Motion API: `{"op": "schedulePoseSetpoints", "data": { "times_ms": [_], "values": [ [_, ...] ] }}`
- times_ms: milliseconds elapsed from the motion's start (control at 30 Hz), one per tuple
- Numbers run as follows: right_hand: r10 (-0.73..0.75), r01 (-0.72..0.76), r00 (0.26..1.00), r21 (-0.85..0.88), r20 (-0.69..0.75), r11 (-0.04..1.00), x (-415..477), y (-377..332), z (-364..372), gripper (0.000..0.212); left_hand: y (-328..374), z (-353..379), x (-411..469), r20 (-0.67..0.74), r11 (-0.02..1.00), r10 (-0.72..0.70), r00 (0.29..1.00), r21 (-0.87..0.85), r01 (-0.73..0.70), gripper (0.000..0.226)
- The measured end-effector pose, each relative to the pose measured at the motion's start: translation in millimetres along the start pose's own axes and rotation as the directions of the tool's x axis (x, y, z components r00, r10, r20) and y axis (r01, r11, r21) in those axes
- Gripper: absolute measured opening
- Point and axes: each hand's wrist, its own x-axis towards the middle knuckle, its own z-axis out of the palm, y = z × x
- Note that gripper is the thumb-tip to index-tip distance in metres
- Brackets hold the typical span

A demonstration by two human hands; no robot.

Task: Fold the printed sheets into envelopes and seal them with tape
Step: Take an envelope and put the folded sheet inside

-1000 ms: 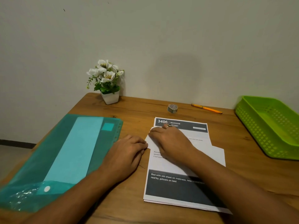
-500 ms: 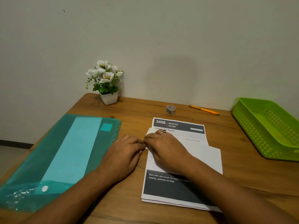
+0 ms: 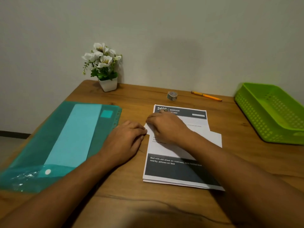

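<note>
A stack of printed sheets [image 3: 172, 171] with dark header and footer bands lies on the wooden table [image 3: 148, 203]. A folded white sheet [image 3: 212, 139] rests across the middle of the stack. My right hand [image 3: 166, 127] lies on this folded sheet, fingers curled, pressing down near its left corner. My left hand [image 3: 126, 142] sits just left of the stack, its fingertips touching that same corner. A small roll of tape [image 3: 172, 96] stands behind the stack, near the wall.
A teal plastic folder [image 3: 65, 142] lies at the left. A green mesh basket [image 3: 269, 112] sits at the right edge. An orange pen [image 3: 206, 95] lies next to the tape, and a white flower pot [image 3: 108, 83] stands at the back left.
My right hand slid a little toward me along the folded sheet's left end, then back up toward the header. My left hand stayed at the corner.
</note>
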Motion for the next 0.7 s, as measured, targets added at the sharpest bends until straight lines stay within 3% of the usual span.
{"op": "schedulePoseSetpoints", "data": {
  "times_ms": [167,367,700],
  "values": [
    [-0.063,0.066,0.997,0.068,-0.039,0.996,-14.7,-12.7,0.9,0.023,-1.7,1.5,-0.3,0.001,1.000,0.005,1.000,0.001,-0.005,0.026],
    [0.031,-0.031,0.998,0.007,-0.048,0.999,-6.1,2.7,-3.5,0.037,0.4,0.2,0.8,0.006,1.000,-0.005,1.000,0.002,0.005,0.026],
    [0.102,-0.102,0.995,-0.055,-0.001,0.993,0.0,4.3,-4.2,0.026,2.9,-0.4,-0.2,0.003,1.000,-0.018,1.000,0.021,0.018,0.028]
  ]
}}
